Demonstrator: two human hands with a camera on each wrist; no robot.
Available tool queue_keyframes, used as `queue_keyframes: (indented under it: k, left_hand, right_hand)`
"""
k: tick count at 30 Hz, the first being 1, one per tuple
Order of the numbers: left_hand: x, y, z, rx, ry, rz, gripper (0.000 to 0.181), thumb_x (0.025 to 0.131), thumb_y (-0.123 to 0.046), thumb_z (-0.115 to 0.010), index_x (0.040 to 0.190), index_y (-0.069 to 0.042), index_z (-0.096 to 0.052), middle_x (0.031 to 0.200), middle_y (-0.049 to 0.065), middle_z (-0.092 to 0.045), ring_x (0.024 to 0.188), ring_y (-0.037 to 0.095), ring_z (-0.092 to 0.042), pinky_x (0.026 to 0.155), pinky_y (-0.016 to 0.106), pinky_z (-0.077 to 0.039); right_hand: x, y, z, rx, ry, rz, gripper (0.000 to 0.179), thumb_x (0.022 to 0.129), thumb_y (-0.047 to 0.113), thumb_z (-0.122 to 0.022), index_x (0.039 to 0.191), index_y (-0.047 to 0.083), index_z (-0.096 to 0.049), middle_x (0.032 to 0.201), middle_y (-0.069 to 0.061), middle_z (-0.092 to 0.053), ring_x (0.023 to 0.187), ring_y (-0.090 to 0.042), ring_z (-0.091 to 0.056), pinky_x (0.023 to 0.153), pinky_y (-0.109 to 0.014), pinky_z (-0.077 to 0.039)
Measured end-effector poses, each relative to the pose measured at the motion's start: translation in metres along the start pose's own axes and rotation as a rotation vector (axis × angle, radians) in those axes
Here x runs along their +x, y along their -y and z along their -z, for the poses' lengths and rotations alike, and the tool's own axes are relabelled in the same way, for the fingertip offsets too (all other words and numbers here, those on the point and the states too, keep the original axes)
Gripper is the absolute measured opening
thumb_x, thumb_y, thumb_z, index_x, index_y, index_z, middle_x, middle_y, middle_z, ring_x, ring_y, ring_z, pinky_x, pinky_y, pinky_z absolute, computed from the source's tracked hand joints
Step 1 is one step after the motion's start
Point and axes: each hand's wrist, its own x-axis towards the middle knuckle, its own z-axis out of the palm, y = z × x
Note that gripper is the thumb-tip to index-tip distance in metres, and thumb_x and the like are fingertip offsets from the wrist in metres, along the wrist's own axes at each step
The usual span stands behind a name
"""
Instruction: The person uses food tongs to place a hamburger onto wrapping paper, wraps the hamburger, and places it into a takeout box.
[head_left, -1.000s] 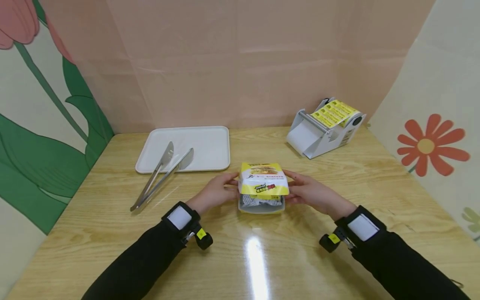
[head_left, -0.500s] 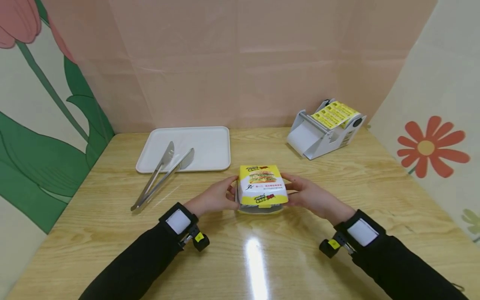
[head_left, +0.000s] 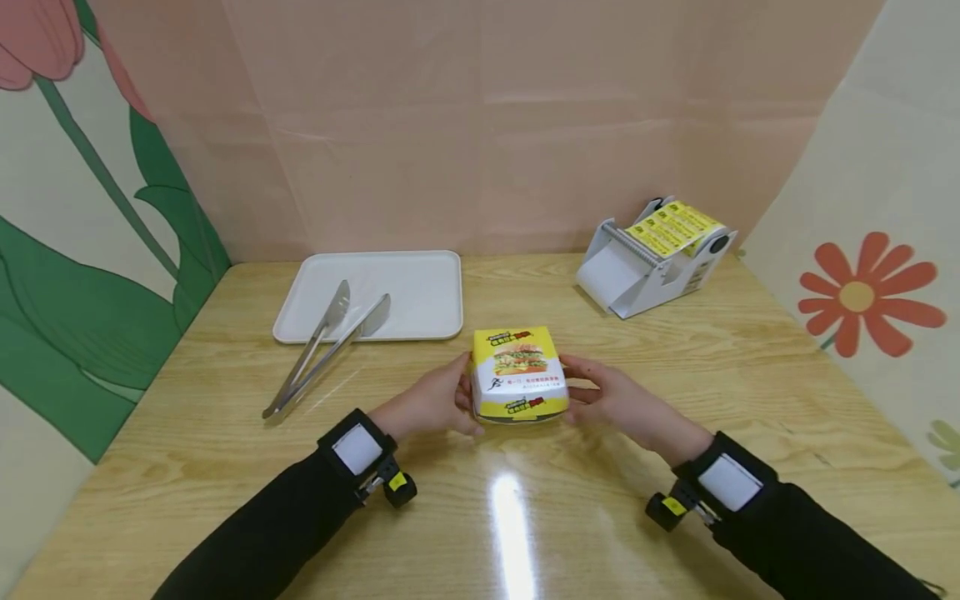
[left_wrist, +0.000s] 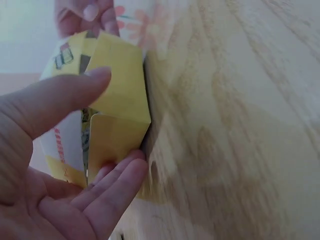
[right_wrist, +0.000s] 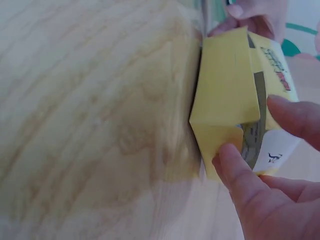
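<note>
On the table stands a cardboard burger box (head_left: pixel 521 371), yellow and white with a burger picture on its lid. The lid is down over the base, but the wrist views show a narrow gap along the side, with patterned wrapping visible inside. My left hand (head_left: pixel 438 402) holds the box's left side, thumb by the front edge and fingers along the side wall. From the right, my right hand (head_left: pixel 622 404) grips the opposite side; in the right wrist view a fingertip (right_wrist: pixel 229 152) presses the lower wall while the thumb lies at the lid.
A white tray (head_left: pixel 420 292) lies at the back left, with metal tongs (head_left: pixel 318 358) leaning over its front edge. At the back right stands a label dispenser (head_left: pixel 652 258) with a roll of yellow labels. A pink sheet hangs behind the wooden table (head_left: pixel 600 533).
The lid has come down over the base, hiding the wrapped contents from the head view. Both hands have stayed at the box's sides, and the box has shifted slightly left.
</note>
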Motion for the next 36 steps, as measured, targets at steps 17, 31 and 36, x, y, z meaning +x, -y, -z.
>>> queue_keyframes:
  k: [17,31,36]
  left_hand:
    - [0.000,-0.003,-0.010,0.134,-0.121,-0.017,0.102,0.070,-0.003,-0.086,0.151,-0.002,-0.024,0.092,0.003,-0.060,0.081,0.012,-0.062,0.072,0.022,-0.052]
    - [0.001,-0.003,-0.011,0.132,-0.149,-0.012,0.099,0.068,-0.001,-0.086,0.149,-0.004,-0.029,0.094,0.003,-0.061,0.080,0.014,-0.059,0.070,0.025,-0.051]
    - [0.001,-0.005,-0.011,0.130,-0.154,0.011,0.103,0.069,0.000,-0.085,0.151,-0.004,-0.024,0.094,0.003,-0.060,0.082,0.014,-0.059,0.073,0.025,-0.051]
  right_hand:
    - [0.004,-0.002,-0.013,-0.123,-0.102,0.004,0.091,0.083,-0.014,-0.064,0.155,0.003,-0.012,0.149,-0.032,-0.027,0.133,-0.046,-0.037,0.087,-0.031,-0.053]
    - [0.009,-0.002,-0.019,-0.423,-0.228,0.054,0.085,0.082,-0.005,-0.072,0.152,0.001,-0.025,0.132,-0.029,-0.049,0.106,-0.037,-0.061,0.079,-0.036,-0.055]
    - [0.010,0.000,-0.019,-0.457,-0.268,0.029,0.083,0.081,0.000,-0.074,0.151,0.002,-0.029,0.128,-0.028,-0.053,0.101,-0.033,-0.063,0.076,-0.035,-0.053]
